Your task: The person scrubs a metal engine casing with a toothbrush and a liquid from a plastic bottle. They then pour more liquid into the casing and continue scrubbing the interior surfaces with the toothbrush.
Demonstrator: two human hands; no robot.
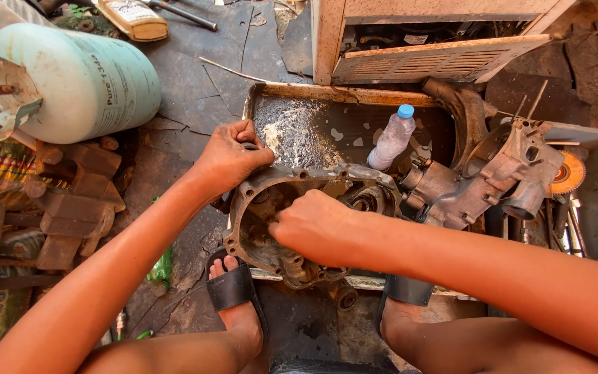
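Observation:
A grimy metal engine casing (257,208) stands tilted on the front rim of a shallow rusty metal tray (340,93). My left hand (230,158) grips the casing's upper left edge. My right hand (313,223) is closed and pressed inside the casing's open hollow; whatever it holds is hidden by the fingers. A second greasy engine block (479,183) lies to the right in the tray. My feet in black sandals (233,287) rest just below the casing.
A clear plastic bottle with a blue cap (391,138) lies in the tray's liquid. A pale green gas cylinder (84,79) lies at top left, wooden blocks (70,201) below it. A cream metal cabinet (437,41) stands behind; a grey bin (593,201) with an orange disc sits right.

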